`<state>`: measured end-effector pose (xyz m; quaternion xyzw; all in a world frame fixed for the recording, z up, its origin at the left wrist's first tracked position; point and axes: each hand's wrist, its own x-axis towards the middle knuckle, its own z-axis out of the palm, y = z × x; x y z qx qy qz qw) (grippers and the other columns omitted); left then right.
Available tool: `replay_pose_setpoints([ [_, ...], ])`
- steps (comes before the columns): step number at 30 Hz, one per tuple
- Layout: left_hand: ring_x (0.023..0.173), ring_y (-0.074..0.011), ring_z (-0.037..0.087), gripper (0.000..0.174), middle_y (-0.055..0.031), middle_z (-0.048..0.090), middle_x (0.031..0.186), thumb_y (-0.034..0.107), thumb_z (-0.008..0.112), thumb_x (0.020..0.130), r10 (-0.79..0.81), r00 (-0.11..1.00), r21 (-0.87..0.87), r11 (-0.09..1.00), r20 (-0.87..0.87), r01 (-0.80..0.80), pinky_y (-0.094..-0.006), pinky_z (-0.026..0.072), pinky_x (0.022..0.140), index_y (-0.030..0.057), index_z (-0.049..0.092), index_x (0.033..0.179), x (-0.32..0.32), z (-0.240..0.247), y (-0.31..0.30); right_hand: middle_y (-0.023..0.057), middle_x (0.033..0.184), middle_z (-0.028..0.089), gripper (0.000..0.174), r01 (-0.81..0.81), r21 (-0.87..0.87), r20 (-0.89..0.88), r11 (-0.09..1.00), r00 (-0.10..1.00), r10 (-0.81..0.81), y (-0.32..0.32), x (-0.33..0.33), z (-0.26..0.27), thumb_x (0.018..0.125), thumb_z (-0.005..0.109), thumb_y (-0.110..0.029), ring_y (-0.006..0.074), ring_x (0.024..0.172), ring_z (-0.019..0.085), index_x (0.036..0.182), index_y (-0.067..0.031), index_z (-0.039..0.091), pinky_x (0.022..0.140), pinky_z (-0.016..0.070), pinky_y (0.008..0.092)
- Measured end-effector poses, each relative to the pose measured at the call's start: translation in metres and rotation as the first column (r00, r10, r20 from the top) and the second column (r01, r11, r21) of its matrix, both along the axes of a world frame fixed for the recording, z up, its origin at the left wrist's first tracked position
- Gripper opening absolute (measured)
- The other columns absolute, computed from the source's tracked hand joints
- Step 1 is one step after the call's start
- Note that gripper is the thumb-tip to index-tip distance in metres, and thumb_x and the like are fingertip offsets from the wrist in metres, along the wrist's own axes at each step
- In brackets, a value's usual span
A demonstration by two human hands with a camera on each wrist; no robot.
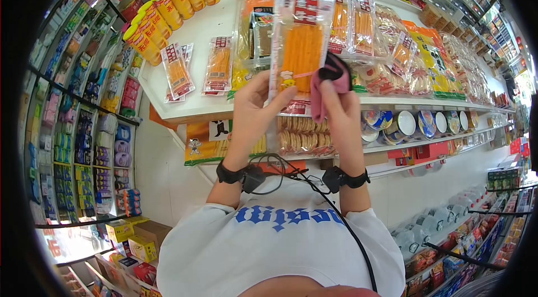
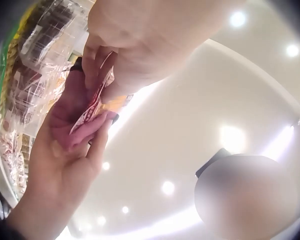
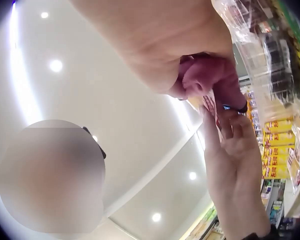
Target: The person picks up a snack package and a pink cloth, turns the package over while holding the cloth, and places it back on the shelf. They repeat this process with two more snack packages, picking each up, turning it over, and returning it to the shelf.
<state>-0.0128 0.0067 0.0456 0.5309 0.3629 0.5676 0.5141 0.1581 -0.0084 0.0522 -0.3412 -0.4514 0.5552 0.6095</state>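
Note:
Upright in front of the chest is a clear packet of orange snack sticks [image 1: 302, 50] with red-and-white print. My left hand [image 1: 253, 101] pinches its lower left edge, thumb across the front. My right hand [image 1: 343, 112] grips a pink cloth [image 1: 318, 98] with a dark part, bunched against the packet's lower right side. In the left wrist view the pink cloth [image 2: 70, 107] wraps about the packet's edge. The right wrist view has the cloth [image 3: 205, 75] inside the curled right fingers, with the left hand [image 3: 235, 155] opposite.
A white display counter [image 1: 207, 14] bears similar flat packets [image 1: 218, 64], a row of yellow canisters [image 1: 168, 8] and bagged snacks [image 1: 426, 56]. Below its edge, a lower shelf holds round-lidded tubs [image 1: 406, 123]. Black cables [image 1: 280, 168] run between the wrist cameras. Stocked shelves [image 1: 84, 134] stand left.

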Motion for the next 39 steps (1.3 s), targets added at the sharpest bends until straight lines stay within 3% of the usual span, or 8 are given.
replay_pose_setpoints([
  [7, 0.106, -0.0188, 0.062, 0.044, -0.0115, 0.064, 0.116, 0.010, 0.066, 0.094, 0.392, 0.868, 0.361, 0.891, -0.305, -0.275, -0.0324, 0.0496, 0.093, -0.0033, 0.051, 0.133, 0.007, -0.010, 0.002, 0.0061, 0.092, 0.067, 0.033, 0.223, 0.247, 0.419, 0.943, 0.853, -0.312, 0.007, -0.008, -0.024, 0.092, 0.065, -0.005, 0.0128, 0.077, 0.065, 0.123, 0.0046, 0.056, 0.065, 0.0511, 0.0244],
  [13, 0.102, -0.0138, 0.061, 0.035, -0.0085, 0.063, 0.114, 0.024, 0.055, 0.102, 0.117, 0.964, -0.005, 0.993, 0.239, -0.119, -0.0289, 0.0497, 0.089, -0.0042, 0.055, 0.124, 0.023, -0.010, -0.003, 0.0248, 0.142, 0.047, 0.055, 0.004, 0.617, 0.575, 0.787, 0.681, -0.454, -0.007, -0.034, -0.015, 0.075, 0.059, 0.008, 0.0414, 0.133, 0.045, 0.130, 0.0092, 0.052, 0.111, 0.0376, 0.0448],
  [16, 0.089, -0.0117, 0.065, 0.036, -0.0068, 0.067, 0.102, 0.033, 0.052, 0.104, 0.197, 0.883, -0.224, 0.969, 0.427, -0.108, -0.0259, 0.0521, 0.078, -0.0006, 0.060, 0.112, 0.008, -0.003, 0.004, 0.0219, 0.143, 0.048, 0.053, -0.176, 0.650, 0.678, 0.739, 0.574, -0.460, -0.006, -0.034, -0.020, 0.076, 0.059, 0.006, 0.0402, 0.136, 0.042, 0.128, 0.0081, 0.053, 0.113, 0.0350, 0.0452],
  [20, 0.085, -0.0112, 0.067, 0.036, -0.0058, 0.068, 0.097, 0.036, 0.058, 0.100, 0.325, 0.842, -0.161, 0.946, 0.431, -0.283, -0.0261, 0.0550, 0.074, 0.0009, 0.062, 0.108, -0.011, -0.009, 0.017, 0.0119, 0.106, 0.069, 0.026, 0.012, 0.269, 0.691, 0.963, 0.694, -0.202, -0.009, 0.000, -0.026, 0.091, 0.059, 0.000, 0.0199, 0.089, 0.066, 0.116, 0.0030, 0.061, 0.076, 0.0510, 0.0296],
  [23, 0.080, -0.0070, 0.064, 0.036, -0.0032, 0.069, 0.092, 0.035, 0.057, 0.101, 0.256, 0.915, -0.120, 0.966, 0.312, -0.230, -0.0236, 0.0525, 0.072, 0.0004, 0.065, 0.105, -0.017, -0.011, 0.015, 0.0022, 0.088, 0.068, 0.020, 0.384, 0.204, 0.165, 0.901, 0.893, -0.418, -0.002, 0.009, -0.035, 0.098, 0.062, -0.013, 0.0064, 0.070, 0.056, 0.112, 0.0006, 0.064, 0.061, 0.0433, 0.0224],
  [27, 0.074, -0.0028, 0.059, 0.035, 0.0005, 0.068, 0.086, 0.034, 0.060, 0.100, 0.168, 0.977, -0.042, 0.986, 0.135, -0.164, -0.0201, 0.0476, 0.068, -0.0002, 0.068, 0.102, -0.002, -0.010, 0.010, -0.0005, 0.091, 0.065, 0.023, 0.293, 0.038, 0.233, 0.955, 0.927, -0.294, -0.004, 0.000, -0.030, 0.098, 0.063, -0.021, 0.0037, 0.073, 0.055, 0.107, 0.0000, 0.065, 0.060, 0.0422, 0.0201],
  [30, 0.072, -0.0035, 0.055, 0.036, -0.0007, 0.068, 0.089, 0.032, 0.063, 0.098, 0.170, 0.982, 0.033, 0.984, 0.079, -0.173, -0.0195, 0.0452, 0.066, -0.0032, 0.067, 0.103, 0.010, -0.007, 0.010, -0.0003, 0.079, 0.061, 0.024, -0.101, -0.170, 0.173, 0.980, 0.976, 0.131, -0.003, -0.002, -0.036, 0.094, 0.069, -0.021, 0.0054, 0.066, 0.055, 0.101, 0.0023, 0.065, 0.056, 0.0432, 0.0224],
  [39, 0.091, -0.0094, 0.063, 0.030, -0.0076, 0.068, 0.104, 0.017, 0.070, 0.093, 0.074, 0.997, 0.129, 0.989, -0.015, -0.072, -0.0257, 0.0515, 0.079, -0.0021, 0.062, 0.114, 0.005, -0.005, 0.001, -0.0025, 0.081, 0.064, 0.019, 0.026, -0.126, 0.192, 0.992, 0.981, -0.001, -0.001, -0.006, -0.036, 0.090, 0.072, -0.016, 0.0019, 0.059, 0.051, 0.101, -0.0015, 0.066, 0.050, 0.0401, 0.0196],
])
